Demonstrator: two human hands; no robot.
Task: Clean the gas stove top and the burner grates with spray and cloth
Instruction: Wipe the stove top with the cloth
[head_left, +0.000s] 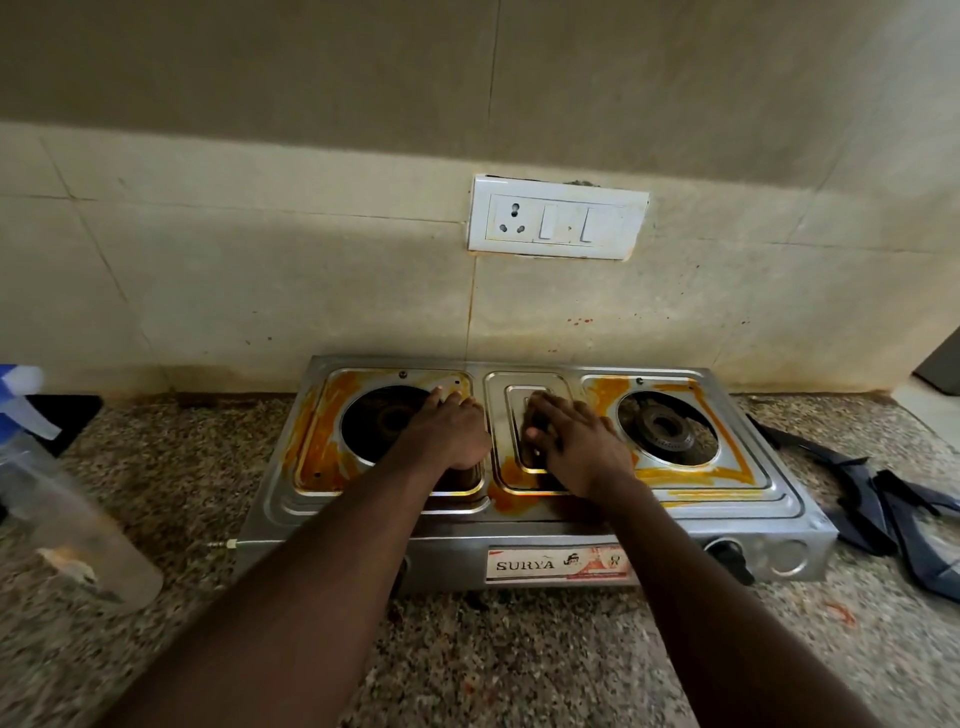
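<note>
The steel two-burner gas stove (779, 506) sits on the counter, its top smeared with orange stains. No grates sit over the left burner well (382, 421) or the right burner (667, 428). My left hand (449, 426) lies flat on the right rim of the left well, holding nothing. My right hand (576, 447) rests on the raised centre panel (498, 415) with fingers bent. A dark patch shows under its fingers; I cannot tell if it is an object. A clear spray bottle (67, 514) stands at the left. A dark blue cloth (883, 499) lies crumpled right of the stove.
A tiled wall with a white socket and switch plate (558, 218) rises right behind the stove. The speckled granite counter (519, 665) runs in front of and beside the stove. A black knob (730, 553) sticks out of the stove's front.
</note>
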